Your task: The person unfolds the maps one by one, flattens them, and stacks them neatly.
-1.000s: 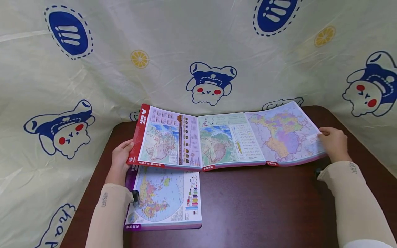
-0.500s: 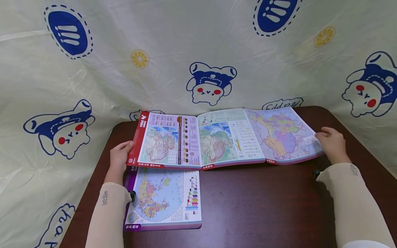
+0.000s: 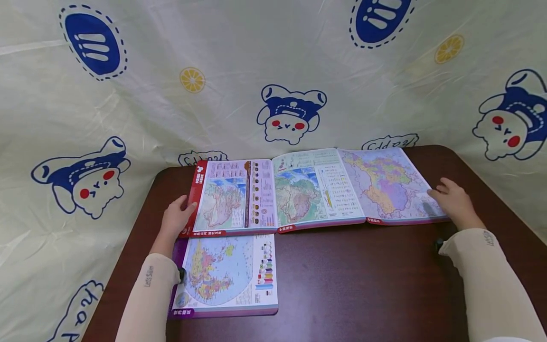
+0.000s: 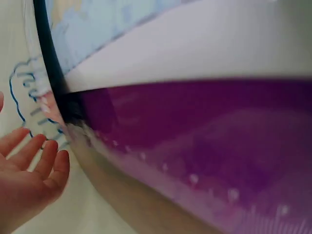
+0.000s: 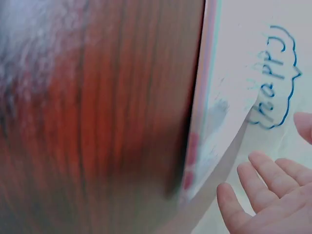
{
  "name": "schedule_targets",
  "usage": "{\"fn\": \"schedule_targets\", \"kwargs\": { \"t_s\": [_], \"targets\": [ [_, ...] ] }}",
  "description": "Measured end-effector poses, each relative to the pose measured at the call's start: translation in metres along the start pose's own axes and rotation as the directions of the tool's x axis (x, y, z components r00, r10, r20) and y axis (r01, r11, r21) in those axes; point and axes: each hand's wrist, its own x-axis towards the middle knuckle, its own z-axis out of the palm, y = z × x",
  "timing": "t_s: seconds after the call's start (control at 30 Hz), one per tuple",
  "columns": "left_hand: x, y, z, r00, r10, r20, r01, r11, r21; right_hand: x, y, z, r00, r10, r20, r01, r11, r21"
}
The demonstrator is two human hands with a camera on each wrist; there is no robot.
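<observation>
A folding map (image 3: 318, 192) with a red left border is spread in three panels across the back of the table. My left hand (image 3: 176, 219) is at its red edge, thumb over the border; in the left wrist view that hand (image 4: 31, 178) has loosely bent fingers with nothing between them. At the opposite end, my right hand (image 3: 455, 203) is by the right panel's edge, fingers relaxed, and I cannot tell whether it touches. A purple-edged world map (image 3: 222, 270) lies nearer to me, its far part under the red-bordered map.
The dark wooden table (image 3: 363, 280) has rounded far corners. Behind it hangs a pale curtain (image 3: 239, 42) printed with cartoon bears and orange slices, close to the table's back edge.
The map's outer panels have come down flat on the table. My left hand has let go of the red edge and shifted right; my right hand has released the right panel.
</observation>
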Motion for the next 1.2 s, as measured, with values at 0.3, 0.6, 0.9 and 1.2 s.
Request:
{"fn": "schedule_targets", "kwargs": {
  "t_s": [0.3, 0.6, 0.9, 1.2],
  "targets": [
    [-0.013, 0.019, 0.025, 0.909, 0.358, 0.211, -0.411, 0.85, 0.33, -0.017, -0.058, 0.031, 0.957, -0.247, 0.154, 0.279, 0.93, -0.239],
    [-0.029, 0.021, 0.046, 0.808, 0.427, 0.407, -0.581, 0.692, 0.429, -0.041, -0.081, 0.085, 0.783, -0.498, 0.374, 0.591, 0.783, -0.194],
    [-0.03, 0.016, 0.047, 0.807, 0.433, 0.402, -0.588, 0.66, 0.468, -0.047, -0.083, 0.098, 0.734, -0.536, 0.416, 0.664, 0.694, -0.278],
    [-0.035, 0.019, 0.046, 0.784, 0.481, 0.393, -0.62, 0.64, 0.453, -0.045, -0.083, 0.098, 0.73, -0.537, 0.423, 0.67, 0.684, -0.288]
  ]
}}
